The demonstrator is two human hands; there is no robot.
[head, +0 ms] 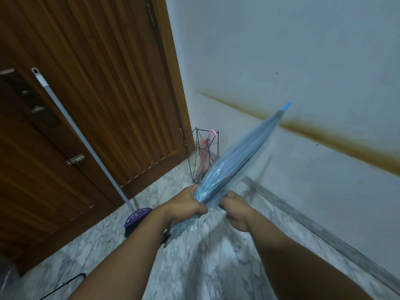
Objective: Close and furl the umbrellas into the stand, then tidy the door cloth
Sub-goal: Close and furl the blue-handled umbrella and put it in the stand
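A closed translucent blue umbrella [236, 161] points up and to the right, its blue tip near the stained wall. My left hand [186, 204] is wrapped around its lower canopy. My right hand [236, 210] grips the folds just to the right of it. Loose plastic hangs below my left hand. In the corner stands a black wire umbrella stand [195, 156] holding a furled pink umbrella [204, 154] with a pink hooked handle. No door cloth is visible.
A wooden door [97, 94] fills the left. A broom with a grey pole [86, 139] and a purple head [137, 216] leans against it. The floor is marble [205, 256]. A white wall with a brown stain [324, 135] runs along the right. A black wire object [65, 283] lies at the bottom left.
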